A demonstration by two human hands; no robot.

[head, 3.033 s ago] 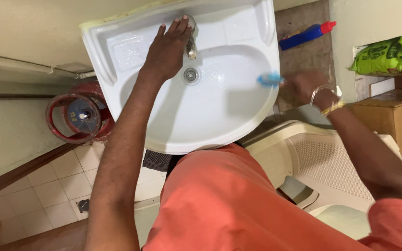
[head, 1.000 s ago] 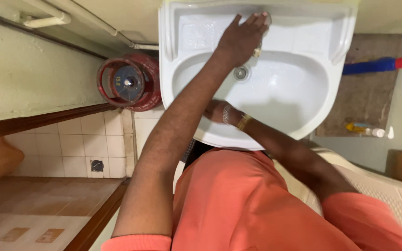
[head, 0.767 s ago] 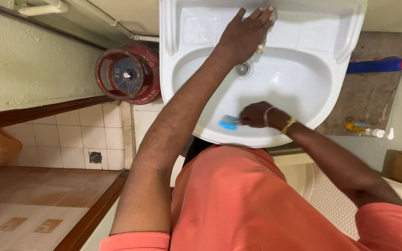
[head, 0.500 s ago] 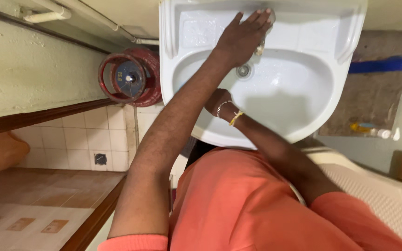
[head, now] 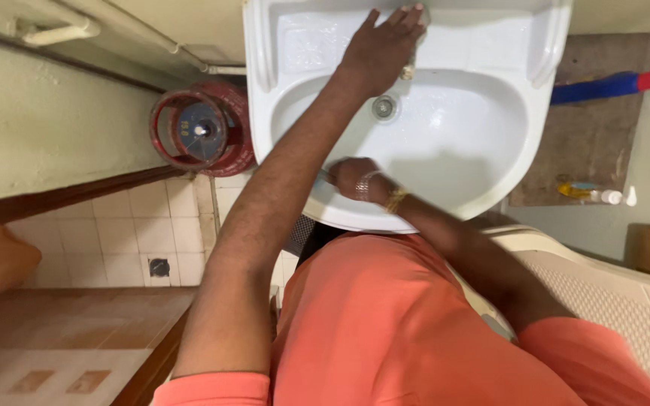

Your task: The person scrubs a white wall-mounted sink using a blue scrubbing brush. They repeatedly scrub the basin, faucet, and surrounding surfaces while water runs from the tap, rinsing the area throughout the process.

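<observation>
Left hand point(head: 381, 49) rests flat over the tap point(head: 408, 71), fingers spread; right hand point(head: 347, 174), grip contents hidden, works the white washbasin point(head: 483, 143) near wall; best with short, overlapping strokes, firm pressure.

One white washbasin point(head: 483, 180) hanging on the wall, one tap point(head: 408, 71) and one drain point(head: 384, 107) showing in it, two hands point(head: 380, 46) working over it, one red gas cylinder point(head: 203, 131) standing below, one blue bottle point(head: 603, 86) lying on one mat point(head: 596, 150), one plastic chair point(head: 603, 289) sitting nearby.
</observation>
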